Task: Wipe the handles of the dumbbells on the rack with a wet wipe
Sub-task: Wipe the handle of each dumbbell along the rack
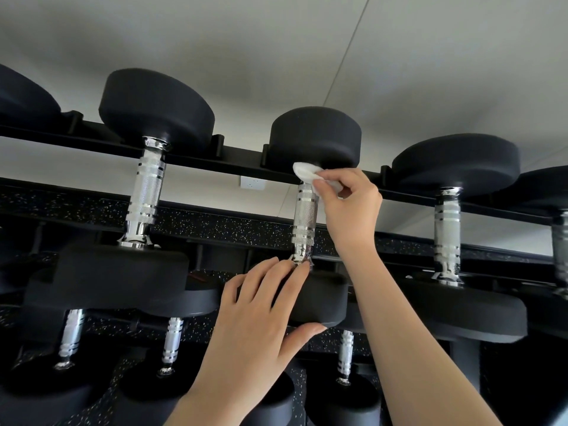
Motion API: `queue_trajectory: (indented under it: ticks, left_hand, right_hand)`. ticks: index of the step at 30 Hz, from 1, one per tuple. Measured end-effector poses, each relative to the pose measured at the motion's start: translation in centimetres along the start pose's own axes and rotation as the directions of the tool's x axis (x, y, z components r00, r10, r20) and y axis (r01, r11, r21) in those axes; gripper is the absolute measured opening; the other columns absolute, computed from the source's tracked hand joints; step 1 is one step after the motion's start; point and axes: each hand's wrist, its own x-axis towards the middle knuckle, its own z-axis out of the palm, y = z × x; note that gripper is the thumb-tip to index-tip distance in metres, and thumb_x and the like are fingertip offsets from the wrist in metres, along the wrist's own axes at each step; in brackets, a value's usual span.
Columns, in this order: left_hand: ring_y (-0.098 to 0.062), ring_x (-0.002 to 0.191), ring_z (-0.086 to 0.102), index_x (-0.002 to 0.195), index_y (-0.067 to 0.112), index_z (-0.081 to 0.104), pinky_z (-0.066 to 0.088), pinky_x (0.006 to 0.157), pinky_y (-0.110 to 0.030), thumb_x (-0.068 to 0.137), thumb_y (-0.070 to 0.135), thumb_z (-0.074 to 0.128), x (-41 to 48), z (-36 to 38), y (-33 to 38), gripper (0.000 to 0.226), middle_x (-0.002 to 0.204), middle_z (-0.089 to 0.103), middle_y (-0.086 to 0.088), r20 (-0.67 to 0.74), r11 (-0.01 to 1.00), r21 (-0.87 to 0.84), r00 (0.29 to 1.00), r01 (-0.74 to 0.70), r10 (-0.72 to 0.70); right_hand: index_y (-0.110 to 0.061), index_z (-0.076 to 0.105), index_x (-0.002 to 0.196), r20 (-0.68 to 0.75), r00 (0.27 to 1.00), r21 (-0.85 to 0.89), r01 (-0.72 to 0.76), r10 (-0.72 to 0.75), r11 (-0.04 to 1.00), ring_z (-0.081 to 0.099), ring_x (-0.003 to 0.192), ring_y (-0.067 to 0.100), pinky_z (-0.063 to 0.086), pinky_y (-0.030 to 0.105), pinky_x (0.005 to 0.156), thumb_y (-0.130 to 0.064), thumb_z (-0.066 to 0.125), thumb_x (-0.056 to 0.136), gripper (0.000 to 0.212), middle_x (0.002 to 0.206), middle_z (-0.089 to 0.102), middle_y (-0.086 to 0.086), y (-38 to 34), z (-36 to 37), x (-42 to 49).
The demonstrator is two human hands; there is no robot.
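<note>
Wiping a dumbbell handle, a person is standing at a black rack (239, 156) loaded with round-headed dumbbells on at least two tiers. Their right hand (350, 207) is pinching a small folded white wet wipe (304, 173) between thumb and fingertips, its grip closed tight on the cloth. It is pressing the wipe against the far end of the middle dumbbell's knurled chrome handle (304, 216), just below the far head. Their left hand (261, 315) is lying with fingers spread and nearly straight across that dumbbell's near head (322, 299). Its fingertips are touching the base of the handle and its thumb is against the rim. Its grip is wide open, apparently steadying the weight rather than holding anything. Judging by this, the job is looking early to midway: the wipe is sitting at one end of this handle, with most of its length yet to cover. Nothing is showing whether the left neighbour's handle (144, 192) or the right neighbour's handle (447, 229) is already clean, and several lower-tier handles (172, 342) are waiting too. Behind the rack, a plain white wall (276, 56) with a white socket (252, 182) is meeting a black speckled floor (215, 222), likely rubber gym matting.
</note>
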Motion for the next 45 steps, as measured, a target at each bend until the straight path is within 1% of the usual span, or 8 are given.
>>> queue_trajectory:
  ticks: [16, 19, 26, 30, 33, 36, 41, 45]
  left_hand:
    - [-0.019, 0.128, 0.045, 0.137, 0.023, 0.042, 0.042, 0.095, -0.041, 0.092, 0.062, 0.035, -0.1, 0.3, 0.1, 0.060, 0.135, 0.050, 0.005, -0.044, 0.998, -0.058, 0.999, 0.020, -0.023]
    - [-0.020, 0.128, 0.046, 0.138, 0.022, 0.042, 0.043, 0.095, -0.042, 0.092, 0.061, 0.035, -0.1, 0.3, 0.2, 0.061, 0.135, 0.049, 0.004, -0.051, 0.998, -0.055, 0.998, 0.023, -0.026]
    - [-0.019, 0.119, 0.047, 0.133, 0.019, 0.045, 0.039, 0.093, -0.036, 0.088, 0.062, 0.042, -0.2, 0.3, 0.1, 0.062, 0.131, 0.047, -0.001, -0.138, 0.996, -0.092, 0.990, 0.015, -0.028]
    - [-0.017, 0.112, 0.046, 0.128, 0.017, 0.046, 0.037, 0.092, -0.029, 0.085, 0.061, 0.048, -0.3, 0.1, 0.0, 0.062, 0.127, 0.045, -0.002, -0.186, 0.993, -0.116, 0.982, 0.014, -0.036]
    - [-0.018, 0.114, 0.047, 0.127, 0.019, 0.046, 0.041, 0.091, -0.029, 0.084, 0.062, 0.049, -0.3, 0.1, 0.0, 0.061, 0.123, 0.045, 0.000, -0.185, 0.991, -0.135, 0.982, 0.025, -0.050]
    - [-0.017, 0.113, 0.047, 0.126, 0.020, 0.046, 0.043, 0.089, -0.030, 0.084, 0.063, 0.049, -0.1, 0.0, 0.0, 0.061, 0.121, 0.047, 0.001, -0.174, 0.990, -0.142, 0.983, 0.025, -0.050]
    - [-0.018, 0.109, 0.048, 0.123, 0.019, 0.047, 0.045, 0.086, -0.031, 0.082, 0.064, 0.049, 0.0, -0.3, -0.2, 0.060, 0.119, 0.047, 0.001, -0.163, 0.990, -0.141, 0.986, 0.015, -0.038]
    - [-0.019, 0.108, 0.048, 0.122, 0.018, 0.048, 0.047, 0.085, -0.034, 0.083, 0.064, 0.049, 0.0, -0.3, -0.3, 0.060, 0.118, 0.048, 0.000, -0.163, 0.989, -0.145, 0.986, 0.014, -0.038]
  right_hand:
    - [-0.021, 0.070, 0.077, 0.239, 0.971, -0.072, 0.009, 0.009, 0.997, 0.056, 0.083, -0.004, 0.040, 0.007, 0.071, -0.008, 0.073, 0.076, 0.014, 0.087, 0.063, -0.012, 0.2, -2.2, -1.8]
    - [-0.017, 0.072, 0.077, 0.319, 0.948, -0.082, 0.003, 0.023, 0.997, 0.057, 0.082, 0.000, 0.042, 0.010, 0.070, -0.011, 0.076, 0.073, 0.008, 0.086, 0.065, -0.007, 0.5, -2.9, -3.1]
    - [-0.021, 0.075, 0.072, 0.504, 0.863, -0.147, 0.031, 0.047, 0.989, 0.059, 0.076, 0.007, 0.045, 0.020, 0.067, -0.014, 0.080, 0.069, 0.010, 0.078, 0.065, -0.013, 0.6, -4.1, -4.5]
    - [-0.024, 0.075, 0.072, 0.566, 0.816, -0.167, -0.026, 0.118, 0.986, 0.053, 0.067, 0.004, 0.039, 0.014, 0.062, -0.015, 0.080, 0.069, 0.011, 0.076, 0.066, -0.012, 0.3, -4.6, -4.1]
    - [-0.024, 0.075, 0.073, 0.594, 0.793, -0.179, -0.037, 0.138, 0.983, 0.048, 0.060, -0.001, 0.035, 0.011, 0.058, -0.016, 0.080, 0.070, 0.010, 0.076, 0.066, -0.012, 0.2, -4.8, -4.1]
    - [-0.023, 0.075, 0.075, 0.610, 0.779, -0.177, -0.047, 0.147, 0.983, 0.050, 0.062, -0.003, 0.037, 0.011, 0.059, -0.015, 0.079, 0.071, 0.009, 0.075, 0.065, -0.014, 0.2, -5.0, -4.0]
    - [-0.028, 0.072, 0.070, 0.599, 0.777, -0.169, -0.114, 0.194, 0.979, 0.064, 0.078, 0.010, 0.053, 0.029, 0.076, -0.014, 0.079, 0.071, 0.015, 0.078, 0.069, -0.011, 0.7, -5.3, -4.1]
    - [-0.022, 0.073, 0.072, 0.601, 0.762, -0.142, -0.196, 0.242, 0.970, 0.067, 0.079, 0.006, 0.053, 0.024, 0.076, -0.011, 0.078, 0.072, 0.012, 0.080, 0.072, -0.008, 1.3, -5.7, -4.1]
